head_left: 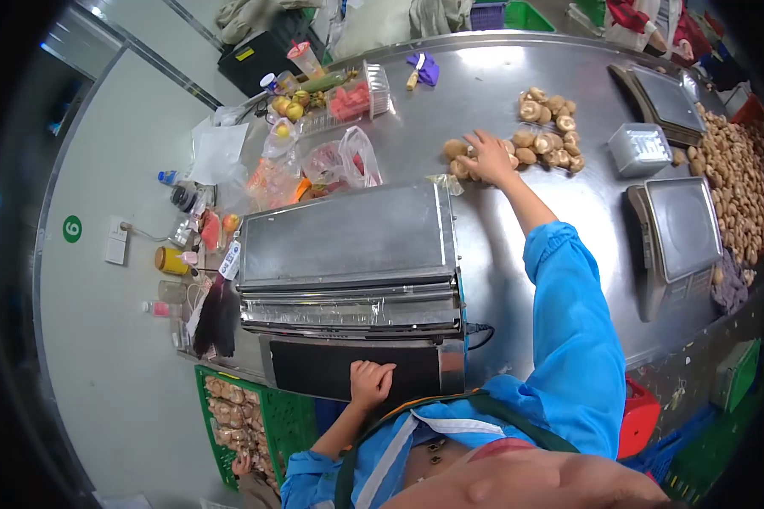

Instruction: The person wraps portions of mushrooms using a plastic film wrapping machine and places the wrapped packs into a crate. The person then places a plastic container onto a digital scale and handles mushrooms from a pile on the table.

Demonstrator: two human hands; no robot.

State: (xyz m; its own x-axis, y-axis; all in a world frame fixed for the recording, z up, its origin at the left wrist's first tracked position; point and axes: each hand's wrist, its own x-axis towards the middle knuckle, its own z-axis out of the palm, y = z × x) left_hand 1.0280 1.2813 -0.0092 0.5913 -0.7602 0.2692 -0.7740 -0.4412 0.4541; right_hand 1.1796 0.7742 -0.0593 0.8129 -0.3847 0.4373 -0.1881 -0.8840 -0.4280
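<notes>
My right hand (pixel 486 159) reaches across the steel table with its fingers spread over a group of brown mushrooms (pixel 454 149); its fingertips appear to touch them. More mushrooms (pixel 555 146) lie in clusters just beyond and to the right. My left hand (pixel 371 382), fingers curled in, rests on the black pad (pixel 314 366) at the front of a film wrapping machine (pixel 348 237). I see nothing in the left hand. Clear film lies along the machine's roller bar (pixel 348 310).
Two scales (pixel 683 225) stand at the right beside a mushroom heap (pixel 734 187) and clear trays (pixel 639 148). A purple-handled knife (pixel 416 72) lies at the back; fruit packs (pixel 348 102) and bags crowd the left. Another person's hand (pixel 242 464) is at a green crate (pixel 276 416).
</notes>
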